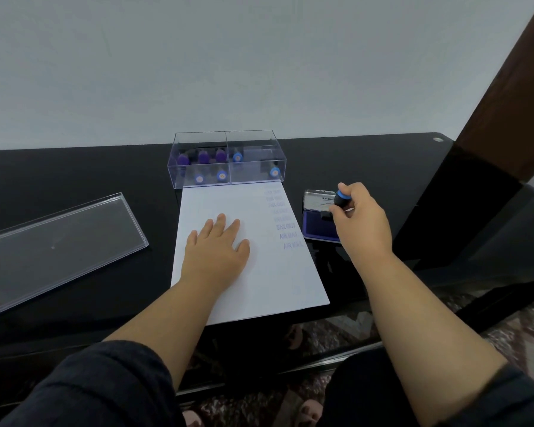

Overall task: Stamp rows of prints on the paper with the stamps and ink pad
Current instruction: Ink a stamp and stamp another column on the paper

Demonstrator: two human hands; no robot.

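Here, right hand (359,217) over the open blue ink pad in its metal tin (319,221), fingers clamped round a black stamp with a blue cap (341,198), its face at or just above the ink; contact not readable. Left hand (218,248) flat on the white sheet of paper (259,272), fingers straight and spread, pinning it to the glossy black surface (74,174). One column of blue prints (282,220) down the paper's right edge, upper ones faint. Behind the paper, touching its far edge, a clear plastic box (227,158) with more purple- and blue-capped stamps; its clear lid (59,245) well apart on the left.

Likely trouble: too light an inking, giving another pale print; a tilted press, leaving half a mark; the next print crowding the lowest one or drifting out of line; the sheet sliding if the left hand lifts early.
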